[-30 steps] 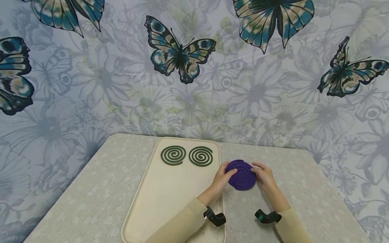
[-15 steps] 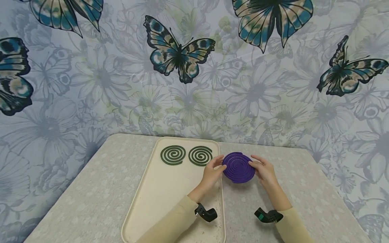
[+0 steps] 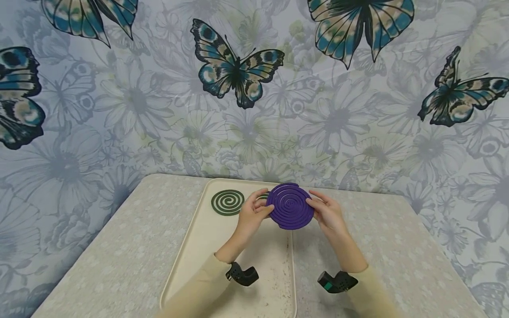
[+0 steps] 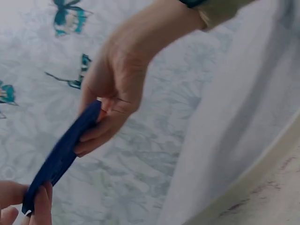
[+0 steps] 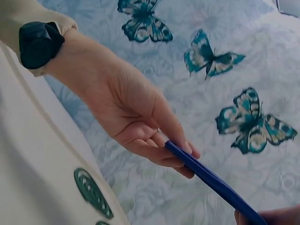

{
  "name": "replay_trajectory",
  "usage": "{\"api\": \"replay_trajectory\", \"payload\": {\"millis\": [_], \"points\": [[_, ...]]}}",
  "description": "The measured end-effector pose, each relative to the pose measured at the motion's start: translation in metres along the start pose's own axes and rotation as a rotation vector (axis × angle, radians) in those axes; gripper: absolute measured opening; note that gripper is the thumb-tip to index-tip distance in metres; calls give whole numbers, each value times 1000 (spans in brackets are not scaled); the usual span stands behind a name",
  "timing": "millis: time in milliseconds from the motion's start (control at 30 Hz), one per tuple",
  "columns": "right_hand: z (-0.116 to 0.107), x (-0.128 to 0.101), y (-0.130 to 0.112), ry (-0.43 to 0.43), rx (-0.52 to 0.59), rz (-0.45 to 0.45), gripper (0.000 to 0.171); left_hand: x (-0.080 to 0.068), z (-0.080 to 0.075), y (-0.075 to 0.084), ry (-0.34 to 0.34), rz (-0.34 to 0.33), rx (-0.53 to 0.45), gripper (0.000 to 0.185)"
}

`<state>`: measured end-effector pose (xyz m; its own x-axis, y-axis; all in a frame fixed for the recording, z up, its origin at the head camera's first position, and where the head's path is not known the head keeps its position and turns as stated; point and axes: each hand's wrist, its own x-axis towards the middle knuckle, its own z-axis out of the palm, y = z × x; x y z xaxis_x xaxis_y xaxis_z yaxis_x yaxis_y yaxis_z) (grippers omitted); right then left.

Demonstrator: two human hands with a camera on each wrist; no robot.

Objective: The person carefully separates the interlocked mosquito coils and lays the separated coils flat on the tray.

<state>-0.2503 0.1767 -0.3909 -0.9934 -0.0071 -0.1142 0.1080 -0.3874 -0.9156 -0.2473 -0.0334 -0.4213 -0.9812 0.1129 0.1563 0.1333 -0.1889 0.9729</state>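
Latest change: purple coil (image 3: 290, 206), brought leftward and higher; seen from here, it straddles the right edge of the cream tray (image 3: 222, 247) by that tray's far right corner.
Bearing on the work: coil has reached the tray side, I judge, but is not yet set down; both hands carry it clear of any surface.
Against one second ago: coil then wholly right of the tray, over the bench (image 3: 131, 229), with both green spirals in plain sight; now the right-hand one is largely covered.
Left grip (image 3: 249, 216): narrow, pinching the coil's left rim, thumb on the near face.
Right grip (image 3: 329, 216): narrow, pinching the right rim, thumb likewise on the near face.
Coil, condition: one flat disc of close-wound rings, thin when seen edge-on, tipped with its face toward the wearer; whether it is a single piece, cannot tell.
Left green spiral (image 3: 227, 202): flat on the tray, near its far left corner.
Right green spiral (image 3: 263, 195): along the tray's far edge, a small part showing behind the left fingers.
Tray, surface: dark specks (image 3: 274, 291) near its right edge.
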Motion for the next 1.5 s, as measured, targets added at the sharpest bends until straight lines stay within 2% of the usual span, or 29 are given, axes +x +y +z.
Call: {"api": "replay_trajectory", "payload": {"millis": [67,200,300,367,500,667,833,1000,1100,1200,1367,1500], "points": [[10,-2,-2,-39,1,3,36,-2,-7,10,53,-12,-15,52],[27,-7,-5,-148,-11,-1,57,-5,-19,26,147,-12,-9,50],[38,-12,-5,-195,-32,-20,63,-6,-24,33,176,1,-12,46],[42,-16,-3,-195,-52,-35,65,-7,-25,36,184,12,-11,43],[46,-20,-3,-174,-55,-57,66,-10,-26,43,158,39,52,39],[47,-23,-3,-168,-26,-59,65,-15,-27,50,116,108,265,34],[48,-25,-4,-176,-18,-35,64,-22,-25,51,47,185,416,31],[48,-30,-4,-187,31,-40,63,-27,-20,48,-23,205,510,29],[49,-33,-4,-217,71,-71,60,-27,-17,46,-39,204,512,31],[51,-34,-3,-284,72,-113,53,-27,-14,44,-48,191,496,35],[52,-34,0,-416,-31,-214,43,-30,-10,44,-47,126,438,37],[52,-34,3,-454,-129,-257,49,-31,-6,46,-65,75,355,38]]}}
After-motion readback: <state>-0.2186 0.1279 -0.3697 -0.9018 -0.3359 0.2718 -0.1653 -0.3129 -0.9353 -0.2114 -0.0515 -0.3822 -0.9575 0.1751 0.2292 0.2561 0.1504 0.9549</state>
